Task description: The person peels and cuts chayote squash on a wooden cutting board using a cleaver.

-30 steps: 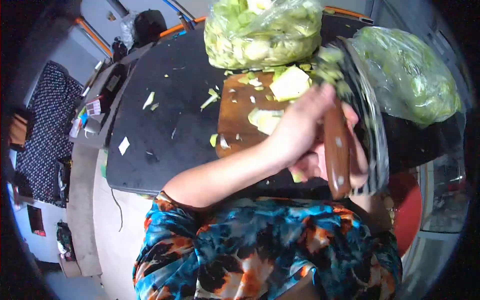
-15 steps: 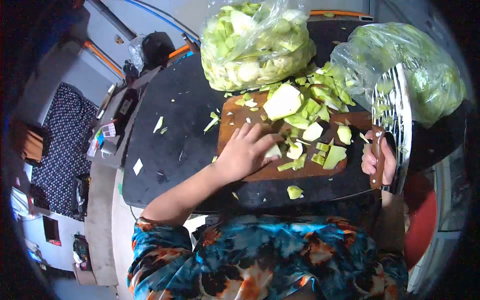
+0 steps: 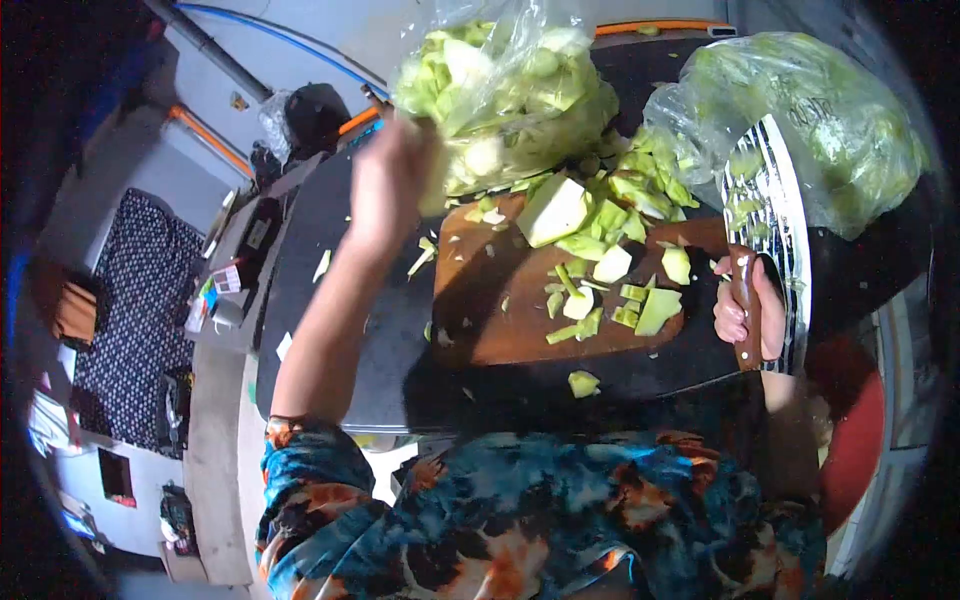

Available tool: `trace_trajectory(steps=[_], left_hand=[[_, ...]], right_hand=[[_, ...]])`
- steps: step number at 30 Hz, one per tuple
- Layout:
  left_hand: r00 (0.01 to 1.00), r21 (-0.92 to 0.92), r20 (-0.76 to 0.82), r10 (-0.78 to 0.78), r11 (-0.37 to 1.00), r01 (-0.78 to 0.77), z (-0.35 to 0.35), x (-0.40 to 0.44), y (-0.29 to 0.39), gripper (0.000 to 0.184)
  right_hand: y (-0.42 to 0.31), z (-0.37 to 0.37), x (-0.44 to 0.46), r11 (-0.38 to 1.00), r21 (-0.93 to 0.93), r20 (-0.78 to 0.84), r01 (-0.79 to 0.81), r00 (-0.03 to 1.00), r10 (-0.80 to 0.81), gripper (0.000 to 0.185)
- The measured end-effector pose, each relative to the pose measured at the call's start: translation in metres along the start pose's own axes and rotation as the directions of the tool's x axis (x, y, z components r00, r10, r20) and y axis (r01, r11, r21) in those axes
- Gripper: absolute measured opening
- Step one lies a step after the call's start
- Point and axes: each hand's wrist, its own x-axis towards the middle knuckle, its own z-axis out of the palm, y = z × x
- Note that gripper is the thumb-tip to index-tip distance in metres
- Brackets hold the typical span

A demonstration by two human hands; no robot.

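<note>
Blurred by motion, my left hand (image 3: 388, 185) is raised beside the clear plastic bag of cut pale green vegetable (image 3: 520, 100), closed around a smeared pale green vegetable piece (image 3: 433, 180). My right hand (image 3: 768, 318) grips the wooden handle of a large broad-bladed knife (image 3: 770, 210), held upright at the right of the board, with green bits stuck to its blade. On the wooden cutting board (image 3: 480, 320) lie a large peeled vegetable chunk (image 3: 556, 212), several smaller pieces and peelings (image 3: 655, 185).
A second plastic bag filled with green vegetable (image 3: 830, 130) rests at the back right of the black table (image 3: 310, 290). Scraps (image 3: 583, 383) lie around the board. A red round seat (image 3: 850, 430) is below the table on the right.
My left hand has left the board and risen up and to the left, beside the bag, taking a pale piece along. The knife in my right hand has barely shifted.
</note>
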Motion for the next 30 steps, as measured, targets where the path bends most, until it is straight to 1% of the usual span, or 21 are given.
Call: trace_trajectory(steps=[2,3,4,5,6,7,8,10,11,12,13,14,15,16,17,18,20,21,23,26,30], left_hand=[[0.903,-0.164,-0.298,0.309,0.915,-0.368,-0.014,0.049,0.016,0.009],[0.851,-0.156,-0.423,0.312,0.900,-0.408,-0.019,0.081,0.019,0.014],[0.784,0.040,-0.439,0.439,0.881,-0.472,-0.020,0.090,0.043,0.022],[0.867,0.050,-0.322,0.381,0.921,-0.386,-0.022,0.119,0.031,0.027],[0.939,0.208,-0.227,0.260,0.954,-0.214,-0.021,0.128,0.033,0.042],[0.983,0.393,-0.125,0.132,0.917,-0.073,-0.020,0.137,0.036,0.057],[0.963,0.482,-0.216,0.162,0.875,-0.039,-0.004,0.153,0.014,0.057],[0.918,0.506,-0.256,0.301,0.851,-0.138,0.003,0.119,0.034,0.064],[0.642,0.741,-0.251,0.725,0.571,-0.354,0.010,0.100,0.034,0.028],[0.667,0.415,-0.253,0.700,0.702,-0.579,0.018,0.078,0.038,0.025],[0.783,0.196,-0.185,0.593,0.803,-0.562,0.030,0.042,0.050,0.024],[0.906,0.240,0.043,0.421,0.876,-0.419,0.038,0.012,0.058,0.021],[0.947,0.182,0.200,0.252,0.940,-0.288,0.051,-0.004,0.061,0.023],[0.935,0.156,0.289,0.206,0.953,-0.258,0.070,-0.010,0.042,0.027],[0.919,0.198,0.356,0.171,0.947,-0.253,0.086,-0.015,0.018,0.038],[0.895,0.224,0.447,0.003,0.968,-0.115,0.101,-0.017,0.001,0.052],[0.845,0.145,0.532,-0.045,0.989,-0.038,0.109,-0.015,-0.002,0.064],[0.847,0.137,0.532,0.002,0.987,-0.088,0.112,-0.014,0.001,0.064],[0.840,0.119,0.535,0.092,0.976,-0.182,0.114,-0.018,0.007,0.066],[0.812,-0.003,0.566,0.146,0.985,-0.175,0.104,-0.026,0.025,0.060],[0.832,-0.336,0.407,0.377,0.909,-0.247,0.092,-0.052,0.021,0.055]], right_hand=[[0.001,-0.003,0.001,0.998,0.059,0.017,0.003,1.000,-0.004,0.053],[0.001,-0.004,0.001,0.999,0.052,-0.005,0.004,1.000,-0.004,0.056],[0.001,-0.004,0.001,0.999,0.036,-0.019,0.013,1.000,-0.012,0.055],[0.001,-0.002,0.000,1.000,0.018,-0.034,0.015,0.999,-0.014,0.055],[0.001,0.000,-0.001,1.000,-0.002,-0.048,0.011,0.999,-0.011,0.055],[0.000,0.002,-0.001,1.000,-0.015,-0.021,0.022,1.000,-0.022,0.053],[-0.001,0.001,-0.001,1.000,-0.011,-0.018,0.017,1.000,-0.017,0.051],[0.001,0.002,-0.002,0.998,-0.042,-0.088,0.047,0.995,-0.050,0.046],[0.003,-0.005,-0.002,0.996,-0.027,-0.035,0.084,0.996,-0.085,0.042],[0.004,-0.004,-0.001,0.996,0.009,-0.101,0.087,0.991,-0.086,0.040],[0.003,0.000,-0.002,0.995,0.046,-0.169,0.090,0.982,-0.081,0.038],[0.002,0.007,-0.003,0.993,0.083,-0.236,0.088,0.969,-0.067,0.037],[-0.002,0.016,-0.004,0.995,0.036,-0.250,0.089,0.965,-0.078,0.033],[0.000,0.017,-0.003,0.998,0.018,-0.484,0.055,0.874,-0.039,0.030],[-0.004,0.021,-0.005,0.999,-0.039,-0.445,0.021,0.895,-0.036,0.027],[-0.009,0.025,-0.007,0.995,-0.098,-0.404,-0.006,0.914,-0.035,0.025],[-0.004,0.017,-0.003,0.994,-0.075,-0.255,0.077,0.963,-0.093,0.023],[-0.003,0.017,-0.001,0.991,-0.058,-0.182,0.124,0.974,-0.133,0.022],[-0.008,0.028,0.001,0.955,-0.225,-0.189,0.191,0.953,-0.235,0.021],[-0.024,0.056,0.001,0.817,-0.541,-0.179,0.200,0.922,-0.344,0.016],[-0.038,0.087,-0.005,0.573,-0.808,-0.132,0.139,0.904,-0.406,0.027]])
